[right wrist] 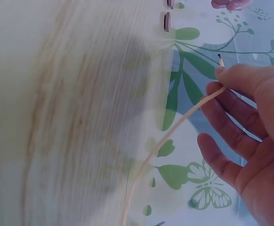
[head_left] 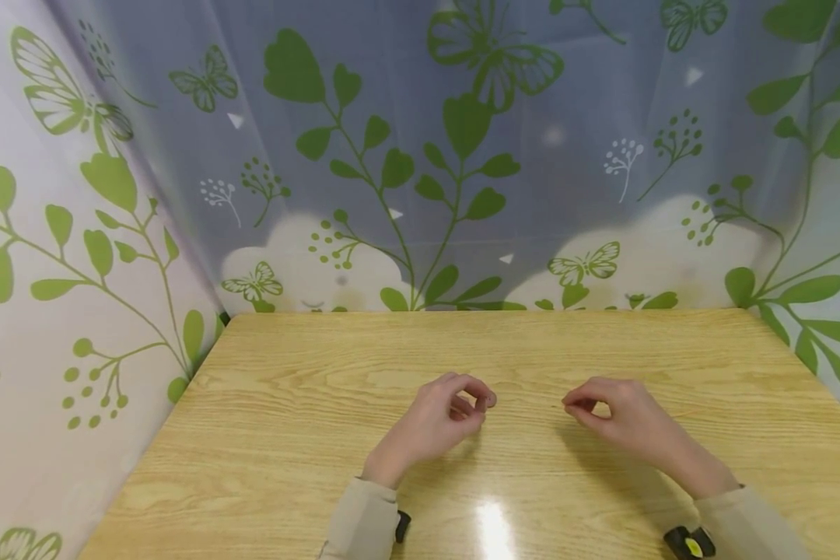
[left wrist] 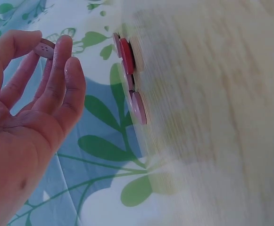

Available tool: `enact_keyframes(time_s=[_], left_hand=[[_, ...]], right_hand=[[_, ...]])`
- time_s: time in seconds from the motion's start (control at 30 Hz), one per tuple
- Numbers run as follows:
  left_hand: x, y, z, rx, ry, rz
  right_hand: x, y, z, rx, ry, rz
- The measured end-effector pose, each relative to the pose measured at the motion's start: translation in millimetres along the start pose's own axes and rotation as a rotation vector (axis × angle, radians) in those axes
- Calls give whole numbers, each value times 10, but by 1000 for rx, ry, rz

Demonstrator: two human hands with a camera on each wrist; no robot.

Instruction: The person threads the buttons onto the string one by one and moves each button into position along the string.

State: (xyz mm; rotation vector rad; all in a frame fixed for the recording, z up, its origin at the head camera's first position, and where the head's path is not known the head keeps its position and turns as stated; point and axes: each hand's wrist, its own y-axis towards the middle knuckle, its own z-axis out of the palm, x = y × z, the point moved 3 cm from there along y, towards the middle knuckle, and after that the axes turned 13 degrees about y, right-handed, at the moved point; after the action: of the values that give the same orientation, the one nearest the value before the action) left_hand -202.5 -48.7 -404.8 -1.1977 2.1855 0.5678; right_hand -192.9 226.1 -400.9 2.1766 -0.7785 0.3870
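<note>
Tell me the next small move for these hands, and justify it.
Probably guide the cord's dark tip toward a hole in the button: the left hand pinches the button, which shows small holes, the right hand pinches the cord just behind its tip, and a gap separates the hands.

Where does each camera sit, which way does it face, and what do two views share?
Head: worn on the head, facing forward and down at the wood-grain table; left hand, right hand and sleeves show.
Left wrist: worn there, facing a button in the left hand; its palm shows.
Right wrist: worn there, facing a cord in the right hand; left fingertips also show.
Both wrist views share the table and leaf-printed curtain.
</note>
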Motion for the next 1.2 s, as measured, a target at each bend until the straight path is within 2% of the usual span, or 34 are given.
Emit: enact_keyframes(time_s=[0.37, 0.67, 1.2], left_hand=[[-11, -20, 12, -14, -83, 2], [-28, -21, 26, -16, -156, -11], [-76, -23, 42, -10, -276, -45]], right_hand=[[117, 65, 39, -29, 47, -35], [237, 130, 74, -44, 78, -102], [351, 194, 161, -40, 134, -112]])
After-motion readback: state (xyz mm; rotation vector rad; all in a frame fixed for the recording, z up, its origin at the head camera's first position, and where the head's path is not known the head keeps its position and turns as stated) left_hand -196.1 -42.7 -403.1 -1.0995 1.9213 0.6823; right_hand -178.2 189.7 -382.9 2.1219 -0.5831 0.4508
